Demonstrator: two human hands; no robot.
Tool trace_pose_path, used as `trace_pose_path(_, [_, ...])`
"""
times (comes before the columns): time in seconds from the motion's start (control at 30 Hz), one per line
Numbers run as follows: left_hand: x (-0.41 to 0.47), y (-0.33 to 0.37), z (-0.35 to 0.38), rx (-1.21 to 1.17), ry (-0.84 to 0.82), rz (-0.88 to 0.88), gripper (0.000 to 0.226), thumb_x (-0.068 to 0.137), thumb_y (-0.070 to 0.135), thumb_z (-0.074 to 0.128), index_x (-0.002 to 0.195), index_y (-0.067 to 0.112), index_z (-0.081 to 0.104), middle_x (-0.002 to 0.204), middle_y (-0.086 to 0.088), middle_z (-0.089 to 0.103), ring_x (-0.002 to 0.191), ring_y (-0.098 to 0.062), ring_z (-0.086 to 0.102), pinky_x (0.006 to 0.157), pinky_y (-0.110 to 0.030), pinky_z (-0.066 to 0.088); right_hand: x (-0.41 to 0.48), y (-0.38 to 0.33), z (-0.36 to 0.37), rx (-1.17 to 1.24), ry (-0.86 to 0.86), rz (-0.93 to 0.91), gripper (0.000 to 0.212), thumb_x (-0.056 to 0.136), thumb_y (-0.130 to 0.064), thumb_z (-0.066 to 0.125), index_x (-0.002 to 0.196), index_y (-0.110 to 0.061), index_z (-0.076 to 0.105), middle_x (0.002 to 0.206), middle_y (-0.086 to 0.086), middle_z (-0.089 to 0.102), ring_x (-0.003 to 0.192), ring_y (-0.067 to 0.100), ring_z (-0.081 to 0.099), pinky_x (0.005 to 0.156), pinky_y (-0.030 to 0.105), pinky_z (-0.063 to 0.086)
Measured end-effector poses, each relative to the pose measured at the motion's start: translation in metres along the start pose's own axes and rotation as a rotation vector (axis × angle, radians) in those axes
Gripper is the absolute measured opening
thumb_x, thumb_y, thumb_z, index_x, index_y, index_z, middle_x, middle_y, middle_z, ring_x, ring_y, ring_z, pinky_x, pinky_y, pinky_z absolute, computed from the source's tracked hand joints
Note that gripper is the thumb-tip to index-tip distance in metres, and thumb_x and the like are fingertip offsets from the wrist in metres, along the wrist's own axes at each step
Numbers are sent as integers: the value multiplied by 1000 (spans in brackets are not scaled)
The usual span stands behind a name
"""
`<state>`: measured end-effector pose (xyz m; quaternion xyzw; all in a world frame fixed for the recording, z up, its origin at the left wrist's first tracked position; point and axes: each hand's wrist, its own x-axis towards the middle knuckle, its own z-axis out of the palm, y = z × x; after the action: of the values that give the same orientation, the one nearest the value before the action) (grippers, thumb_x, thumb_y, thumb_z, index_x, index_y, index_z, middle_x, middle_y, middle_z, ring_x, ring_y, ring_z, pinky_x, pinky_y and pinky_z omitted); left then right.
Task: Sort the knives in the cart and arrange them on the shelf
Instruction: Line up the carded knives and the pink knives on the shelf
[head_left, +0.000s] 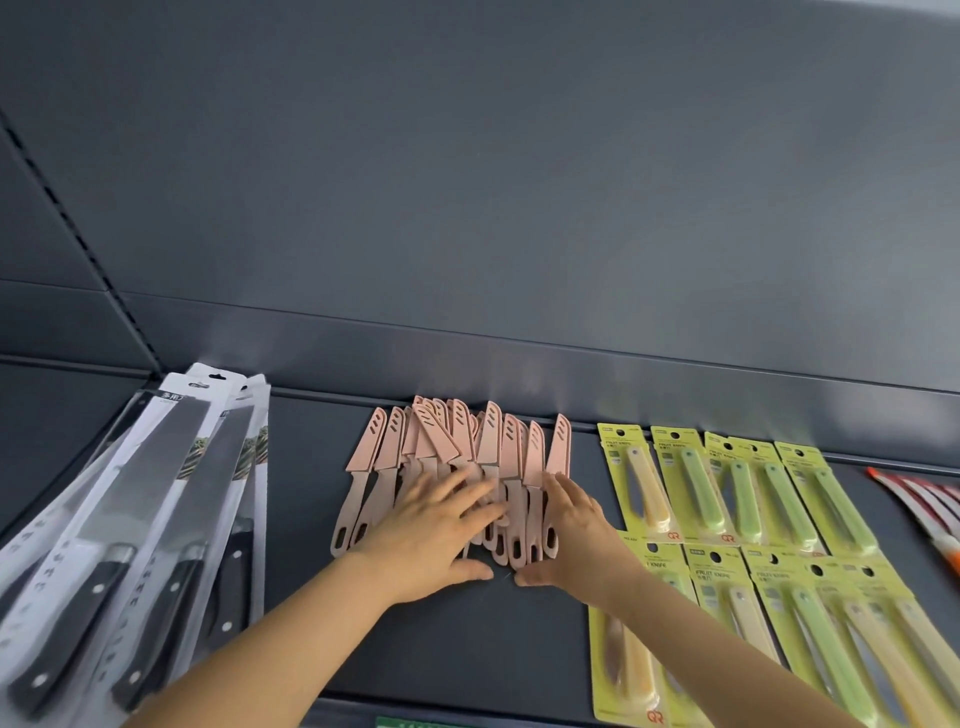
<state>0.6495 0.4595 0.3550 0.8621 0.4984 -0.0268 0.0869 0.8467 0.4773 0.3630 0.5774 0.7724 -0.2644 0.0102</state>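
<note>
A pile of several pink sheathed fruit knives (457, 452) lies in the middle of the dark grey shelf (467, 639), blades pointing to the back. My left hand (441, 530) rests flat on the handles at the pile's middle, fingers spread and straight. My right hand (576, 530) lies flat against the pile's right side, fingers pointing back along the rightmost knives. Both thumbs lie on the shelf just in front of the handles. Neither hand holds a knife. The cart is out of view.
Large black-handled kitchen knives in white card packs (156, 519) lie fanned at the left. Yellow-green carded fruit knives (737, 488) fill the right in two rows. Orange-and-white handled items (930, 504) show at the far right edge. The shelf's back wall (467, 208) rises behind.
</note>
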Motion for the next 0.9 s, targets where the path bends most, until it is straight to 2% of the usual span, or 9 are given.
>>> trace_pose_path(0.1, [-3,-3,-3,-53,69,-6,52,91,55,43,129,21,44,154,5,19,144,-14,6,117,-33,-1,3,0,0,27,2,5,113,70,-38,79,151,-21,3,158,-5,6,144,20,12,115,31,19])
trace_pose_path(0.23, [-12,-7,-2,-96,78,7,46,92,53,42,122,19,47,156,6,8,144,-10,1,109,-23,-10,4,0,3,54,-3,-16,106,74,-31,78,151,-23,5,158,-9,4,144,16,17,115,29,23])
trace_pose_path(0.3, [-12,-7,2,-87,42,-19,53,92,55,36,135,23,36,157,8,-7,140,-5,-14,110,-25,-12,3,-1,6,46,-7,-41,99,80,-30,73,151,-23,5,158,-10,0,144,16,18,114,29,25])
trace_pose_path(0.37, [-11,-6,6,-32,-4,-46,68,90,59,22,148,24,13,155,6,-20,138,-9,-25,111,-30,-18,2,-2,10,12,-7,-74,90,86,-30,65,151,-22,4,158,-10,-6,145,17,15,114,29,24])
trace_pose_path(0.43, [-7,-3,9,56,-32,-70,77,85,61,4,149,21,-4,151,3,-29,135,-15,-33,107,-35,-24,2,-2,12,-33,4,-111,83,91,-29,58,151,-20,2,158,-9,-11,146,16,8,115,29,20])
trace_pose_path(0.5, [-3,2,12,89,-30,-103,80,81,61,-4,149,19,-7,148,3,-33,133,-18,-36,107,-37,-24,4,1,12,-84,8,-144,78,95,-31,52,151,-18,1,158,-6,-13,146,15,-1,117,29,13])
trace_pose_path(0.7, [-1,1,9,20,-47,-76,83,81,69,18,149,26,-3,156,6,-7,139,-14,-25,115,-51,-8,3,14,5,-205,-39,-235,87,86,-52,56,150,-30,1,158,-8,-12,145,17,-14,119,39,1])
trace_pose_path(0.8, [-11,-13,-5,-30,-107,-30,96,77,70,48,148,34,-5,154,14,-9,141,-12,-19,116,-46,-8,2,12,4,-276,-36,-299,85,85,-53,56,150,-34,4,158,-10,-10,145,18,-15,118,38,-3])
trace_pose_path(0.9, [-22,-34,-14,-34,-117,-55,98,74,62,61,148,38,1,154,18,-10,141,-8,-16,114,-36,-7,5,9,7,-236,-16,-294,84,85,-55,56,150,-33,8,158,-12,-4,146,15,-7,118,35,1])
